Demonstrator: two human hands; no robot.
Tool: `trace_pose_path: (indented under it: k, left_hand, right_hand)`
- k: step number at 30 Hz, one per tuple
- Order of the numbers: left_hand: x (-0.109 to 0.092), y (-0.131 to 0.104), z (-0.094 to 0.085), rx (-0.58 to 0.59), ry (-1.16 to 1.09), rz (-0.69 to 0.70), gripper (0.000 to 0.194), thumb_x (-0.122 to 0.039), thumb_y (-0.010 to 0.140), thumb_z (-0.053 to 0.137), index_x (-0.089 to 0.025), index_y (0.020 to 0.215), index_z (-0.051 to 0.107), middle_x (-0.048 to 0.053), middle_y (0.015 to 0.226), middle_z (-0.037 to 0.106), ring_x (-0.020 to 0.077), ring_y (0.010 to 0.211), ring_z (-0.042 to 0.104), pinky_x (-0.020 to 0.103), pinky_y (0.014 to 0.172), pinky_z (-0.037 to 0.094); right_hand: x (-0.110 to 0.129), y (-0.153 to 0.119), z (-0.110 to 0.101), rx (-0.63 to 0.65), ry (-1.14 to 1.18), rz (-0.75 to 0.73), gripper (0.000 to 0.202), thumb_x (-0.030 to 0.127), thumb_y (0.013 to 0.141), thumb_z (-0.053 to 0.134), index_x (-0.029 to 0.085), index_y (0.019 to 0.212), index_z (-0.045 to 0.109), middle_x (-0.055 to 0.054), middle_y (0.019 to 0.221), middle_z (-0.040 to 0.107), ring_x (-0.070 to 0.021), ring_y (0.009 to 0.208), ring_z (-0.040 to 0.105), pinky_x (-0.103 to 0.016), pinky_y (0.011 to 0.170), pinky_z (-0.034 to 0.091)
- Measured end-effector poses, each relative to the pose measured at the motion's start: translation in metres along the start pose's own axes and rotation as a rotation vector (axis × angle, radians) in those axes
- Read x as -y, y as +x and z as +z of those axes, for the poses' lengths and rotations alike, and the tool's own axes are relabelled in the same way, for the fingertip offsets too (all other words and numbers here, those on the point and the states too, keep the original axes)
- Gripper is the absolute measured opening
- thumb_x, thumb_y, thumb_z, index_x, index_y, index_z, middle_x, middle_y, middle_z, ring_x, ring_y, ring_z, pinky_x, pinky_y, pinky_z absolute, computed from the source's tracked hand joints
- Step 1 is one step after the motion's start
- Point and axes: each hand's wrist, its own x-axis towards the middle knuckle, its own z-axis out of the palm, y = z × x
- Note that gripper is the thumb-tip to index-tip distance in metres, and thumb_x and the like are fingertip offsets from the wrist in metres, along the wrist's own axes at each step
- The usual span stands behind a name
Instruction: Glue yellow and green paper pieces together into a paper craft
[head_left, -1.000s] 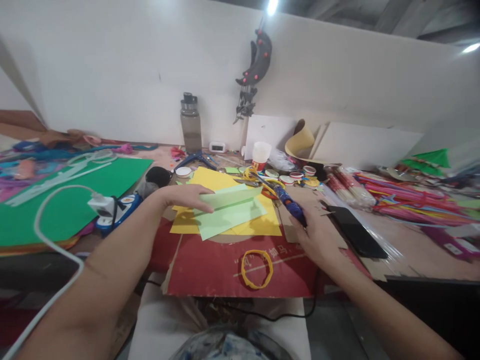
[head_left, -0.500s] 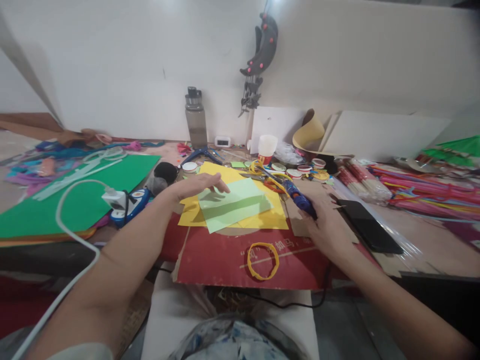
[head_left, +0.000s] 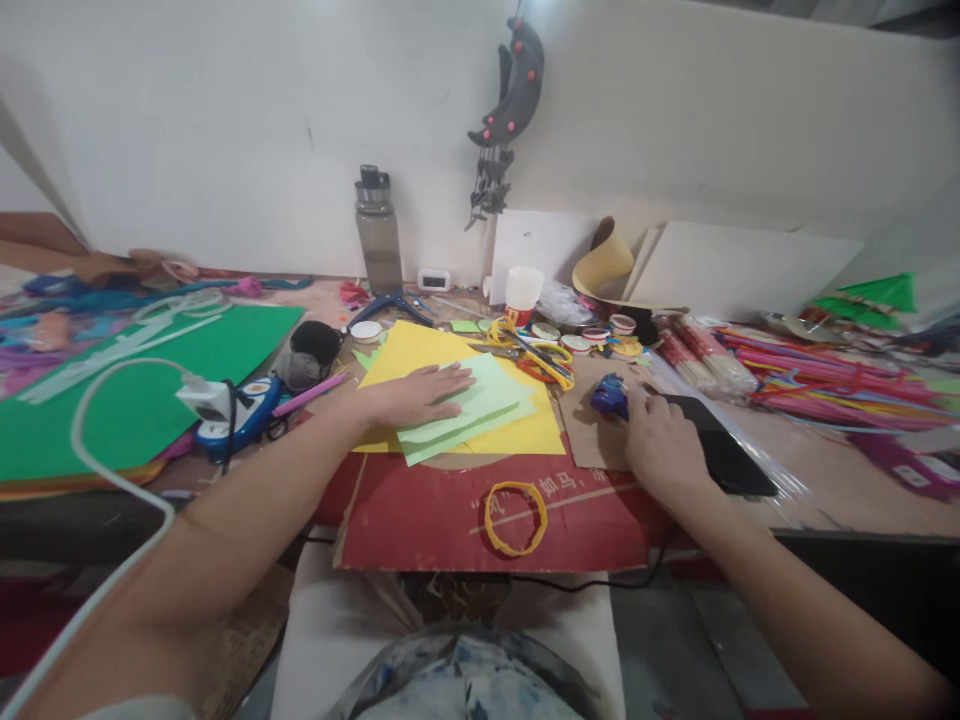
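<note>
My left hand (head_left: pixel 424 397) lies flat with its fingers stretched over a light green paper sheet (head_left: pixel 491 395). That sheet rests at a slant on larger yellow paper (head_left: pixel 544 437). My right hand (head_left: pixel 664 445) is wrapped round a blue glue gun (head_left: pixel 609 394), its front end pointing left and away above a piece of brown cardboard (head_left: pixel 592 435). A yellow ring (head_left: pixel 516 518) lies on the red board (head_left: pixel 420 515) in front of me. Scissors with yellow and orange handles (head_left: pixel 551 365) sit just behind the papers.
A black phone (head_left: pixel 724 450) and clear sticks (head_left: pixel 780 470) lie right of my right hand. Colourful pipe cleaners (head_left: pixel 810 380) are farther right. Green sheets (head_left: pixel 247 350) and a white plug (head_left: pixel 206 397) with its cable are at left. A bottle (head_left: pixel 377 235) and paper cup (head_left: pixel 523 293) stand behind.
My left hand has come down and flattened onto the green sheet. My right hand, with the glue gun, has moved right, away from the papers and scissors. The view has shifted slightly.
</note>
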Motion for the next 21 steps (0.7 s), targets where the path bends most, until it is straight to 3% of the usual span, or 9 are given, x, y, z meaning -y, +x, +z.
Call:
trace_pose_path:
  k: [4,7,9,12,16,21]
  left_hand:
    - [0.000,0.001,0.001,0.018,-0.004,-0.010,0.071,-0.060,0.099,0.022,-0.020,0.158,0.021,0.004,0.166,0.014,0.0183,0.154,0.007,0.036,0.124,0.006]
    - [0.000,0.001,0.004,0.017,0.012,-0.005,0.073,-0.062,0.099,0.021,-0.020,0.158,0.021,0.005,0.166,0.015,0.0190,0.154,0.006,0.037,0.124,0.006]
    - [0.000,0.002,0.006,0.012,0.031,0.000,0.075,-0.064,0.098,0.021,-0.020,0.159,0.020,0.005,0.166,0.014,0.0189,0.154,0.006,0.037,0.124,0.005]
    - [-0.001,0.001,0.009,0.008,0.064,-0.005,0.078,-0.067,0.097,0.021,-0.020,0.159,0.017,0.006,0.166,0.013,0.0194,0.154,0.006,0.038,0.124,0.005]
    - [-0.004,-0.001,0.007,0.010,0.099,-0.035,0.086,-0.071,0.094,0.024,-0.016,0.159,0.015,0.010,0.166,0.008,0.0230,0.154,0.004,0.042,0.124,0.002]
    - [-0.003,-0.003,0.004,0.073,0.049,-0.162,0.079,-0.062,0.098,0.012,-0.013,0.160,0.009,0.009,0.167,0.002,0.0239,0.154,-0.003,0.048,0.123,0.000]
  right_hand:
    - [-0.003,-0.003,-0.008,0.013,-0.010,-0.056,0.042,0.023,0.097,0.036,0.002,0.130,0.052,-0.027,0.112,0.061,-0.0394,0.103,0.057,-0.046,0.074,0.049]
    - [0.006,0.000,-0.027,-0.074,0.118,-0.202,0.044,0.030,0.098,0.038,0.005,0.130,0.055,-0.028,0.126,0.058,-0.0419,0.119,0.050,-0.053,0.086,0.048]
    - [0.025,0.008,-0.040,-0.112,0.284,-0.431,0.045,0.029,0.100,0.032,0.009,0.133,0.056,-0.023,0.137,0.055,-0.0362,0.131,0.045,-0.055,0.105,0.038]
    - [0.069,0.029,-0.050,-0.121,0.552,-0.575,0.059,0.041,0.103,0.025,0.006,0.147,0.042,-0.021,0.154,0.040,-0.0292,0.146,0.031,-0.050,0.117,0.028]
    - [0.117,0.058,-0.045,0.080,0.646,-0.687,0.075,0.058,0.100,0.021,0.007,0.154,0.030,-0.021,0.161,0.025,-0.0318,0.152,0.016,-0.055,0.120,0.019]
    - [0.120,0.065,-0.033,0.314,0.522,-0.684,0.084,0.063,0.098,0.014,0.003,0.156,0.024,-0.023,0.163,0.017,-0.0319,0.152,0.012,-0.055,0.120,0.015]
